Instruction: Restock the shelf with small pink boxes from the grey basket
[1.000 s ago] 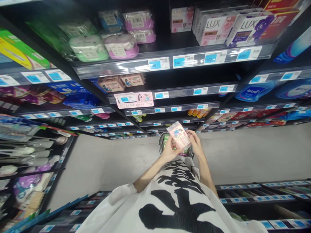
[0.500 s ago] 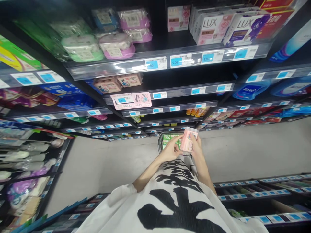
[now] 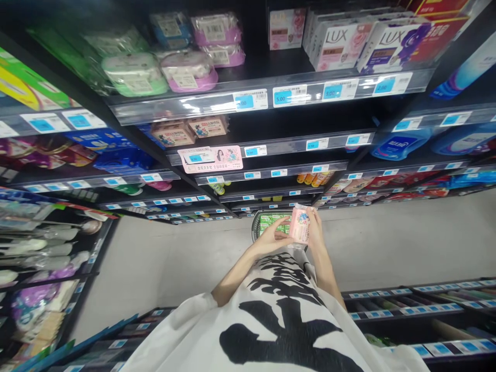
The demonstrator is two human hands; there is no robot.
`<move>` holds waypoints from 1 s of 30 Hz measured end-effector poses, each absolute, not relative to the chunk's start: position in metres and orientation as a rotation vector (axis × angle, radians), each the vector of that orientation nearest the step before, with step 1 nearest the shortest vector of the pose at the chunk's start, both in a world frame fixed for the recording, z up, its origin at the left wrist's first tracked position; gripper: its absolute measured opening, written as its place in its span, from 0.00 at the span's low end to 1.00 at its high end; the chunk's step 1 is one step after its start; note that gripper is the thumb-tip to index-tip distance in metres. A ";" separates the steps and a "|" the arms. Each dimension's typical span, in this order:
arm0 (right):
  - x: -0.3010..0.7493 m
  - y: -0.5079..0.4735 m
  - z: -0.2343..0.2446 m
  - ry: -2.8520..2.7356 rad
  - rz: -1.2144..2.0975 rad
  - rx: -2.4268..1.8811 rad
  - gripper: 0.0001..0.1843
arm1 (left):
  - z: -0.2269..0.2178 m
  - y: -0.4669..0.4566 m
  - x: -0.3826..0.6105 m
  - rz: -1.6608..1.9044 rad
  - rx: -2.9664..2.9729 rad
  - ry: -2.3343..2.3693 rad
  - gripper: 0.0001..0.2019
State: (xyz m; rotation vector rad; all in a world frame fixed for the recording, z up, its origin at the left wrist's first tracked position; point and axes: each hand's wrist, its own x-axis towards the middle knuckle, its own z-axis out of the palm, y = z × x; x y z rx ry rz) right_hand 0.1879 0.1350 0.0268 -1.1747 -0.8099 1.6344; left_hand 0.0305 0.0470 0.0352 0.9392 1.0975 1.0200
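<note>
A pink plastic-wrapped soap pack (image 3: pixel 299 226) is held up in front of my body, with print and a small colourful picture facing me. My right hand (image 3: pixel 316 233) grips its right side, fingers near the top corner. At the left edge, my left hand (image 3: pixel 272 239) pinches it with thumb low and fingers higher. Below the hands is a dark shopping basket (image 3: pixel 254 227), partly hidden by my left hand and the pack. Several green-and-white packs (image 3: pixel 266 219) lie inside it.
Dark shelves ahead carry similar pink packs (image 3: pixel 209 126), LUX soap boxes (image 3: pixel 336 47), wrapped soap dishes (image 3: pixel 134 74) and blue bottles (image 3: pixel 401 143). Price tags line the shelf edges. Hanging utensils (image 3: pixel 46 248) are at the left. A low shelf (image 3: pixel 411 305) stands behind me at the right.
The pack has turned slightly in my hands. My right thumb has moved off its front face toward the upper right corner, and my left fingers have shifted along its left edge.
</note>
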 end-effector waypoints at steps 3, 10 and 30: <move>0.183 0.131 0.028 -0.832 1.634 -1.160 0.22 | 0.030 0.050 0.038 1.006 0.826 1.038 0.45; 0.174 0.126 0.023 -0.667 1.677 -1.201 0.20 | 0.014 0.051 0.056 1.105 0.781 1.187 0.45; 0.177 0.122 0.022 -0.579 1.671 -1.144 0.19 | 0.011 0.046 0.058 1.095 0.637 1.160 0.36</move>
